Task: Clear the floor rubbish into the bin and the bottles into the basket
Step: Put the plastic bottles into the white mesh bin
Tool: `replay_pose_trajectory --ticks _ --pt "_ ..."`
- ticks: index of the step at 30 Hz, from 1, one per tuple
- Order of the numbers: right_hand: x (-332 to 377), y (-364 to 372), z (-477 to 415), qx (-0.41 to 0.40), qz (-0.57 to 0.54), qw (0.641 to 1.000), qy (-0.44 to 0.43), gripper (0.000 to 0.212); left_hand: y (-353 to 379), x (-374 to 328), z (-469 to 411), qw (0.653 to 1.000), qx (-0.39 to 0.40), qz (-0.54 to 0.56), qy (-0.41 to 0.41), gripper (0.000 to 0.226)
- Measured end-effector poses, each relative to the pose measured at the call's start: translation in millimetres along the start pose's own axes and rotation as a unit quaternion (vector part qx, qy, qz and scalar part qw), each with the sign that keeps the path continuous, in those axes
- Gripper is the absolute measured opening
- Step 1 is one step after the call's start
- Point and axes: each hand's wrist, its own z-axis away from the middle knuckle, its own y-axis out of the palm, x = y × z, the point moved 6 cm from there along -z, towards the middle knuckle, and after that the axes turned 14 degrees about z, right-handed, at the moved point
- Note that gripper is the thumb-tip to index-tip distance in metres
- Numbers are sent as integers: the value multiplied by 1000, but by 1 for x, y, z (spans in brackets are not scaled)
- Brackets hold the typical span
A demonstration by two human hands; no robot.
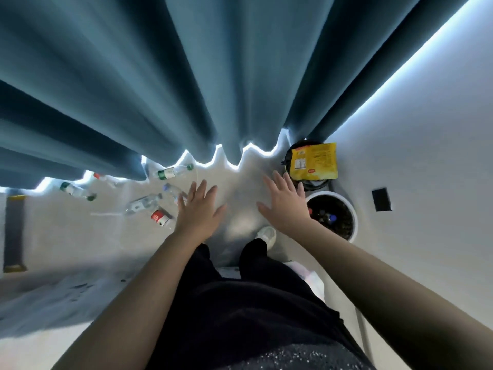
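Note:
Both my hands hang open and empty above the pale floor: my left hand (198, 209) at centre, my right hand (284, 202) beside it. Several clear plastic bottles lie on the floor to the left: a green-labelled bottle (173, 171) by the curtain hem, another green-capped bottle (76, 191) farther left, a clear bottle (142, 204), and a red-labelled bottle (160, 218) nearest my left hand. A dark bin (314, 184) on the right has a yellow packet (313, 162) lying over its mouth. Below it stands a white-rimmed basket (350, 209) holding bottles.
Blue curtains (186, 76) hang ahead with light under the hem. A white wall (426, 156) runs along the right, with a black socket plate (382, 199). My white shoe (266, 235) stands by the basket. A dark strip with yellow ends (14, 233) lies far left.

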Motion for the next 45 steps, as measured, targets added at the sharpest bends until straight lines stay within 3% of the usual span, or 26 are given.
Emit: replay_pose_trajectory --ticks 8,16,28,35,41,45 --pt "138 -19 -36 -6 62 996 -68 72 -42 133 29 993 -44 84 -67 59" --pt "298 -3 -54 31 110 985 -130 74 -88 281 61 987 -84 92 -105 61" --pt "379 29 -124 108 163 962 -193 81 -52 372 41 939 -76 227 -246 67" --pt "415 123 -247 203 157 950 -179 94 14 443 -54 885 -61 323 -330 69" --pt "418 273 -367 226 171 949 -140 102 118 522 -170 830 -70 419 -361 68" --pt "402 371 -431 240 166 951 -100 111 193 569 -235 771 -89 490 -397 71"
